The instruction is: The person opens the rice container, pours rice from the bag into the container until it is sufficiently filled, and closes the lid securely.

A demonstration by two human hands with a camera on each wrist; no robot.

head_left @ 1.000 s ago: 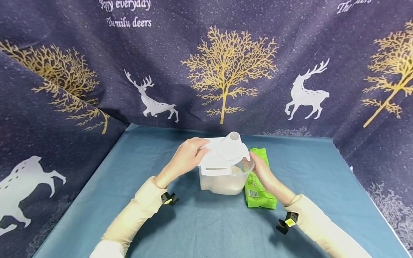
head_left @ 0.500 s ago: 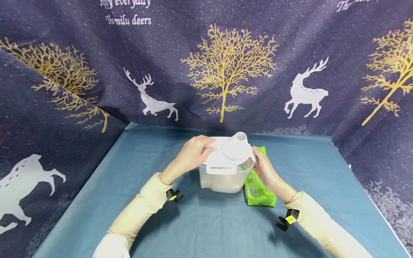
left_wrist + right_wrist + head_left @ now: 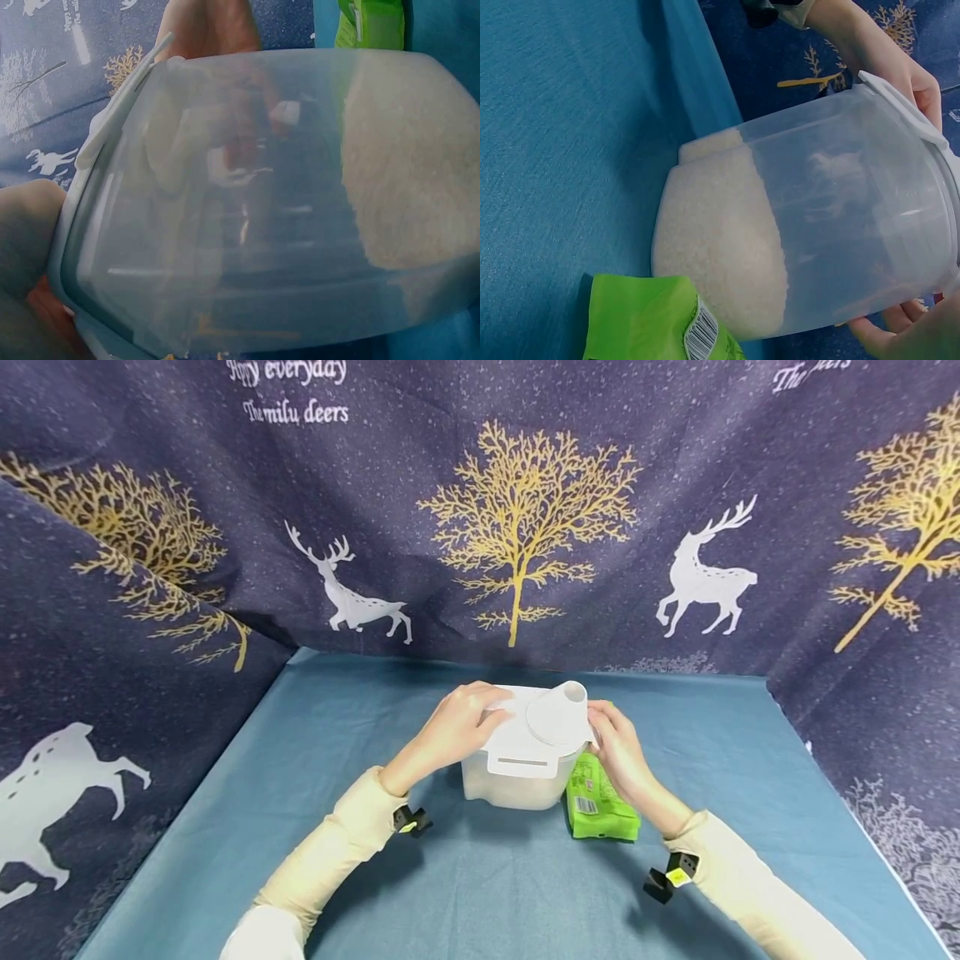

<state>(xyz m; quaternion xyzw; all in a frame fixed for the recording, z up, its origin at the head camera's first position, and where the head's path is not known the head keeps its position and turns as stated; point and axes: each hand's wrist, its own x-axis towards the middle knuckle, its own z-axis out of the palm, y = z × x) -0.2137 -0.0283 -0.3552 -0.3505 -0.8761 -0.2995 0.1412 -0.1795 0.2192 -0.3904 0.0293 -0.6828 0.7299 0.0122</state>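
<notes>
A clear plastic storage container stands on the table, its bottom part filled with white rice. On top lies a white lid with a round spout near its right end and a slotted flap at the front. My left hand grips the lid's left side, fingers over the top. At the other end, my right hand holds the lid's right edge beside the spout. In the right wrist view, right fingertips show just below the container's rim.
A green bag with a barcode lies just right of the container, partly under my right hand. Blue cloth covers the table. Behind it hangs a dark curtain printed with deer and trees.
The lid has shifted right and lowered over the container, covering the opening at the right. My left hand moved right with it, and my right hand rose from the container's rim to the lid's edge.
</notes>
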